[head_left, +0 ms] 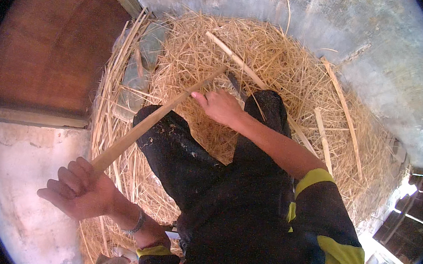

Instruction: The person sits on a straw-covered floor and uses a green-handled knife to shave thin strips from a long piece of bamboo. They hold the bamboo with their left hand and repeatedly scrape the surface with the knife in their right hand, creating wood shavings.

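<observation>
A long, pale wooden strip [146,124] slants up from lower left across my left knee toward the straw. Its near end lies in my left hand [79,190], whose fingers curl around it. Close to the far end is my right hand [220,107], closed, with the thumb reaching toward the strip. A dark, narrow knife blade [236,85] shows just beyond the right knuckles, and its tip comes near the strip's far end. The knife's handle is hidden inside the right hand. Both hands are around my bent, dark-trousered knees.
Straw [260,45] covers the floor around my legs. Several other strips lie on it: one pale strip [236,58] ahead, another strip [344,114] to the right. A grey wall [383,41] rises behind. At left are a brown panel [51,50] and a whitish wall [23,180].
</observation>
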The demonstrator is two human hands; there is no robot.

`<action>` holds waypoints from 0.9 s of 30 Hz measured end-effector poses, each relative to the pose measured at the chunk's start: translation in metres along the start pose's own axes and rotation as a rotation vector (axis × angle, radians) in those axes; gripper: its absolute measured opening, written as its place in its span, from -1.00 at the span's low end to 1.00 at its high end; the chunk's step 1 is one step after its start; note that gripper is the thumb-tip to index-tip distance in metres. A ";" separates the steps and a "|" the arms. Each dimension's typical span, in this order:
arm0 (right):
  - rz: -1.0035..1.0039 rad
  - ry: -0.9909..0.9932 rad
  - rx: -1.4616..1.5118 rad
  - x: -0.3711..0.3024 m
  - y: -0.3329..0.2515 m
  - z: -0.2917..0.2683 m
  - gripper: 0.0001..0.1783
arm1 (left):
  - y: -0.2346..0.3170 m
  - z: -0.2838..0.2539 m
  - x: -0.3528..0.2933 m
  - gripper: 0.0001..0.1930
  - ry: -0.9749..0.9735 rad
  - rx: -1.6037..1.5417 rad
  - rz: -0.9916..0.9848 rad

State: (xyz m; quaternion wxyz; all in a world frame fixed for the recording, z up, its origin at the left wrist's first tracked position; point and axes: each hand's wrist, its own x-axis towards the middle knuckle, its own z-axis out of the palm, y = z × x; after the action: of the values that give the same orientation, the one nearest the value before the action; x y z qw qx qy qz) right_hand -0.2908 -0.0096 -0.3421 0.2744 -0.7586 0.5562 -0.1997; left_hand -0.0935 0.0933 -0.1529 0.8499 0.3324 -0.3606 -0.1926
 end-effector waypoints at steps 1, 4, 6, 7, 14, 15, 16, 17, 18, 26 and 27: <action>0.039 -0.006 0.000 -0.001 0.000 0.004 -0.19 | 0.001 -0.002 0.000 -0.52 0.018 -0.001 -0.018; 0.119 -0.003 -0.023 -0.002 0.006 0.015 -0.20 | 0.001 -0.021 -0.001 -0.52 -0.085 -0.094 -0.040; 0.124 0.006 -0.062 -0.004 0.005 0.018 -0.21 | 0.003 -0.030 -0.004 -0.52 -0.131 -0.117 -0.053; 0.106 0.014 -0.084 -0.005 0.009 0.021 -0.21 | 0.002 -0.036 -0.006 -0.52 -0.168 -0.142 -0.058; 0.085 0.025 -0.203 -0.010 0.046 0.028 -0.29 | 0.017 -0.038 -0.014 -0.53 -0.161 -0.130 -0.008; 0.139 -0.010 -0.185 -0.013 0.057 0.027 -0.31 | 0.031 -0.040 -0.016 -0.54 -0.173 -0.109 0.035; 0.180 -0.042 -0.166 -0.013 0.060 0.024 -0.33 | 0.066 -0.048 -0.008 -0.55 -0.174 -0.080 0.111; 0.298 -0.102 -0.141 -0.009 0.067 0.014 -0.34 | 0.090 -0.053 0.001 -0.56 -0.166 -0.071 0.186; 0.422 -0.179 -0.121 -0.007 0.073 0.010 -0.35 | 0.100 -0.044 0.009 -0.57 -0.035 0.047 0.182; 0.059 -0.083 0.354 -0.053 -0.056 -0.013 -0.58 | 0.060 -0.008 0.015 -0.55 -0.384 -0.208 -0.105; 0.018 -0.038 0.319 -0.060 -0.056 -0.011 -0.60 | 0.049 -0.001 0.008 -0.54 -0.337 -0.176 -0.096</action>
State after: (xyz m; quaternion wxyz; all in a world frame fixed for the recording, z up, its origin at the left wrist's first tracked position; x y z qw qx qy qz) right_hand -0.2739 0.0581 -0.2979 0.4037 -0.7042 0.5186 -0.2686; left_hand -0.0831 0.1238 -0.1146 0.7931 0.2364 -0.4635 -0.3165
